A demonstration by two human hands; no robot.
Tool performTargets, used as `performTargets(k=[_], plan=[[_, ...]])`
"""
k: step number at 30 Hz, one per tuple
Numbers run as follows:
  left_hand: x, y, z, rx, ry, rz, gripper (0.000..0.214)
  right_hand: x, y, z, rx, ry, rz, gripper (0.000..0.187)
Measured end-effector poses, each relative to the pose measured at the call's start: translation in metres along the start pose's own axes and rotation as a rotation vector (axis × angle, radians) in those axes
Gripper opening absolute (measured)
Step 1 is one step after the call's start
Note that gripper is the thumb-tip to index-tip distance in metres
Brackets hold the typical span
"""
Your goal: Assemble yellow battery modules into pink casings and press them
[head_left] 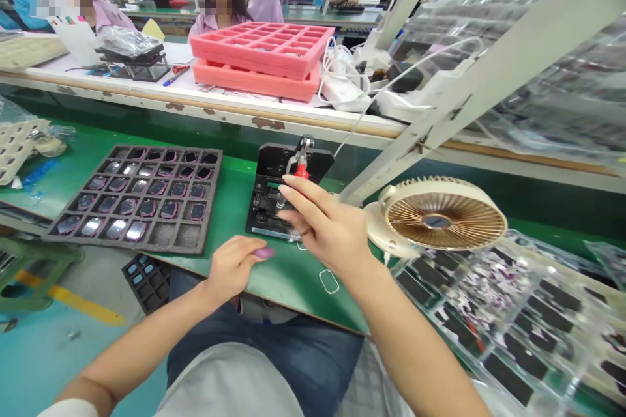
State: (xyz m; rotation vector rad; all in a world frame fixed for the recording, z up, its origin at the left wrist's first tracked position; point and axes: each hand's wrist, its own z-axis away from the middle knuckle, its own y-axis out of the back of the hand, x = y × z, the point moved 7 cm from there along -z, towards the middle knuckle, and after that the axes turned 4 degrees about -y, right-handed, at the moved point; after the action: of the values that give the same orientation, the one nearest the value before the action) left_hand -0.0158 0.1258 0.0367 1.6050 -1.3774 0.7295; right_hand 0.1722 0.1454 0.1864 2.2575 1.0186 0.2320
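Pinching a small purplish-pink piece (264,252)

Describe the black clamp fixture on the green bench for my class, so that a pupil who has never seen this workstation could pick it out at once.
Start at the green workbench and find the dark foam tray of pink-rimmed pieces. Just right of it sits a black fixture, with the person's right hand over its near side. Unlike the tray, it carries a toggle clamp with a red handle.

A desk fan (437,218) and, farther off, stacked pink foam trays (261,45)
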Motion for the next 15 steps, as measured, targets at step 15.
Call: performTargets(k=[15], plan=[[-0.04, -0.05, -0.017, -0.304, -0.242, -0.443, 0.01, 0.018, -0.004, -0.041, 0.086, 0.147, 0.085, 0.012]])
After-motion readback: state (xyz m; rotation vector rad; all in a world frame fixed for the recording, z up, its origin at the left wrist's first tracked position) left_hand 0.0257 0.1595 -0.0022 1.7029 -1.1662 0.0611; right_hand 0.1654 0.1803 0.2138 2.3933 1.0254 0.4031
